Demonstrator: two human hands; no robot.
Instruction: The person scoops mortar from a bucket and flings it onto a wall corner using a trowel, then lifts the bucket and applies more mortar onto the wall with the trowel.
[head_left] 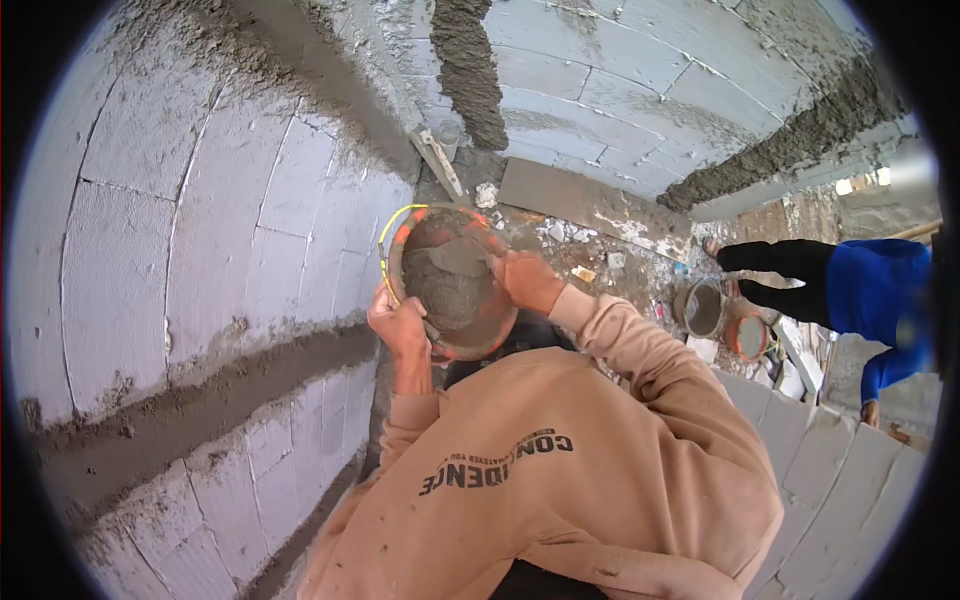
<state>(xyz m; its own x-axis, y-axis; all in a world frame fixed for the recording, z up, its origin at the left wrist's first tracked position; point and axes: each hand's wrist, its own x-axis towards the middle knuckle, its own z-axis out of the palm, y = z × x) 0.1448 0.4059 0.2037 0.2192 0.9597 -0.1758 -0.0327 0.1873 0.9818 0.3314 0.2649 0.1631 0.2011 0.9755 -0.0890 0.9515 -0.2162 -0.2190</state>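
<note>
An orange bucket (487,346), smeared with grey mortar, is in front of my body in the head view. Wet mortar (445,300) lies inside it, and its yellow handle (383,250) hangs along the left side. My left hand (400,325) is closed on the near-left rim, thumb on top. At the bucket's right side, my right hand (530,281) is closed around what looks like a trowel (462,258). The grey blade rests on the mortar; its handle is hidden in my fist.
Block walls (230,220) with rough mortar bands stand left and ahead. A board (570,195) lies along the far wall's foot, beside rubble. At right are a grey bucket (699,307), another orange bucket (748,337), and a person in blue (870,285).
</note>
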